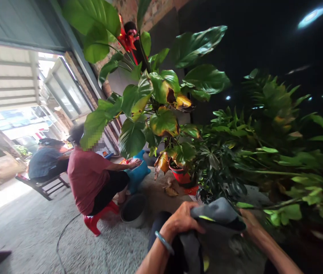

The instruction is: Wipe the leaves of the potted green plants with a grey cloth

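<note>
Grasping grey cloth [217, 214] in clenched left hand [181, 221]; right hand [249, 220] at its far edge, grip unclear; cloth looks soft, light, best held by edge, near red pot [180, 174]

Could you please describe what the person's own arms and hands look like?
The left hand and right hand are bare, with no gloves, and the forearms show no sleeves. A smooth pale blue-grey bangle circles the left wrist; nothing shows on the right wrist.
</note>
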Tool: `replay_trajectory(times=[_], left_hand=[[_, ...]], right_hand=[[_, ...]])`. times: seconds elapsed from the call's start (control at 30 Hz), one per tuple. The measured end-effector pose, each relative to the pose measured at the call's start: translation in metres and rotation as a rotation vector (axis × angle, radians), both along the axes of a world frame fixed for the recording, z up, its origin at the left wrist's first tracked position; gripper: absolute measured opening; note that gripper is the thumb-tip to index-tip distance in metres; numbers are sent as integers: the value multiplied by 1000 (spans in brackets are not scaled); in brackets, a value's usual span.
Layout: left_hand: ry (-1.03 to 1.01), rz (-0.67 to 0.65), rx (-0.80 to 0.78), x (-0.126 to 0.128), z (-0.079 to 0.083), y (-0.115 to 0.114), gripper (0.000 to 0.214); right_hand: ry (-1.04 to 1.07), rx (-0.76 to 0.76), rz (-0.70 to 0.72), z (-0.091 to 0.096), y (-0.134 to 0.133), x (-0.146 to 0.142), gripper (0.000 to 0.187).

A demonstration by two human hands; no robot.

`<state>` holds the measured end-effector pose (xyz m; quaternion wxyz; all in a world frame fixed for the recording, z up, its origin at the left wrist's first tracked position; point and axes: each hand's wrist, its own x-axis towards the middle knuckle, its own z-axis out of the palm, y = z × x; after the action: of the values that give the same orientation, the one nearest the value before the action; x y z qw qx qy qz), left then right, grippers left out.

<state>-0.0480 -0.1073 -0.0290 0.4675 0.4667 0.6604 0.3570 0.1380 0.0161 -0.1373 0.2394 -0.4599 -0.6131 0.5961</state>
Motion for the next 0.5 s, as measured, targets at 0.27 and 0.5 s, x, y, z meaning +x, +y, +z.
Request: replay_trajectory(times=[0.27,0.5], left_hand=[[284,518,197,5,4,56,25],[178,57,99,5,-12,9,29]], right_hand=[[-42,-102,-65,7,2,-9,18],[13,-46,-17,9,1,3,19]])
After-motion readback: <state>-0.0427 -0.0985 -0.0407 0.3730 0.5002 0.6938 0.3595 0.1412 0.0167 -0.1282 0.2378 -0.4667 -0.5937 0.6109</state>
